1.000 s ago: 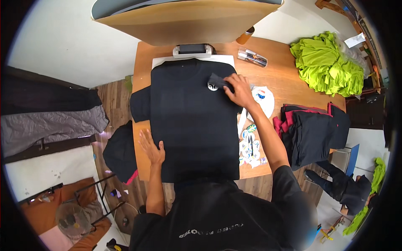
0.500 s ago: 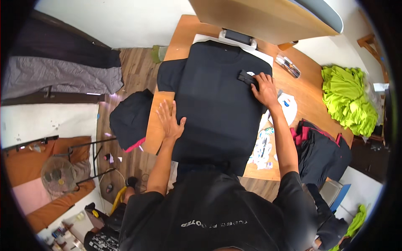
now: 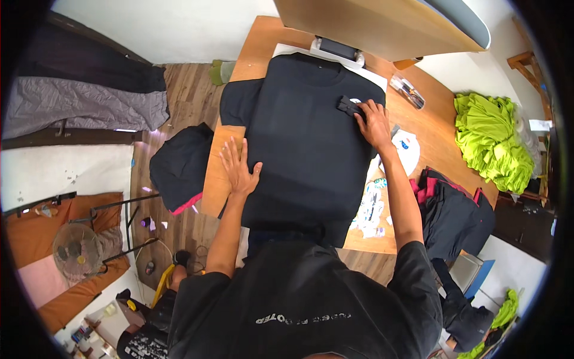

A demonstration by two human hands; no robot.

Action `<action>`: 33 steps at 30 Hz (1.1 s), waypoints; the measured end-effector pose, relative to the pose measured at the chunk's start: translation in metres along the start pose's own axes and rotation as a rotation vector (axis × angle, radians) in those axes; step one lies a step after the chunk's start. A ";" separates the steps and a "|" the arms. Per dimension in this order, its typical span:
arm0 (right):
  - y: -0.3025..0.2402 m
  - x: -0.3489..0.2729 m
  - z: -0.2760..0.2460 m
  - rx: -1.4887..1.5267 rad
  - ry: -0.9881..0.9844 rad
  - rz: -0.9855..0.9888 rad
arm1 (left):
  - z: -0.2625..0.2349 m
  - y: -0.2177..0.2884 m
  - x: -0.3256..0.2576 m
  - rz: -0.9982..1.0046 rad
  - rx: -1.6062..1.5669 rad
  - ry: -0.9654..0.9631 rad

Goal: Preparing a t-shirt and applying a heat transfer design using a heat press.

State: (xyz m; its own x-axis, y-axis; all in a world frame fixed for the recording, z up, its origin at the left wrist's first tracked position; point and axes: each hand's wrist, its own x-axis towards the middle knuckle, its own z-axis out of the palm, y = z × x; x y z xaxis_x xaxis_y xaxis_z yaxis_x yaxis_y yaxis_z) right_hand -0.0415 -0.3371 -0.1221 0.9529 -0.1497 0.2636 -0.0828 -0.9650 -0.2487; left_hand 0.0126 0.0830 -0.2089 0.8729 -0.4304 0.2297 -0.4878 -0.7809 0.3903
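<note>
A black T-shirt (image 3: pixel 311 143) lies spread flat over a press platen on the wooden table (image 3: pixel 430 119). My left hand (image 3: pixel 237 167) rests open and flat at the shirt's left edge, partly on the bare table. My right hand (image 3: pixel 373 122) presses a small dark block-shaped tool (image 3: pixel 348 106) onto the shirt's upper right part, near a small white patch. The fingers of that hand are closed around the tool.
The raised upper plate of the heat press (image 3: pixel 382 24) hangs over the table's far end. On the right lie a pile of lime-green garments (image 3: pixel 490 137), a dark pile with pink trim (image 3: pixel 454 209), printed sheets (image 3: pixel 373 206) and a clear case (image 3: pixel 408 91). Black cloth (image 3: pixel 179 167) hangs left.
The view has swung, so the table sits tilted and more to the right. My left hand slid to the shirt's left edge. My right hand still holds the tool on the shirt's upper right.
</note>
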 end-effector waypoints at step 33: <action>-0.022 0.039 0.019 -0.004 -0.008 0.094 | -0.021 -0.043 -0.017 -0.067 -0.183 0.097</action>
State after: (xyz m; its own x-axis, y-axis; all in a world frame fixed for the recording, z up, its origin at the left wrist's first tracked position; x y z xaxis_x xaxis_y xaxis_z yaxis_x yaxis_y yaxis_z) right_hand 0.0033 -0.3176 -0.1239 0.9430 -0.2383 0.2322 -0.1734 -0.9476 -0.2681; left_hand 0.0188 0.1330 -0.2109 0.9027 -0.3278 0.2788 -0.4301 -0.7076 0.5606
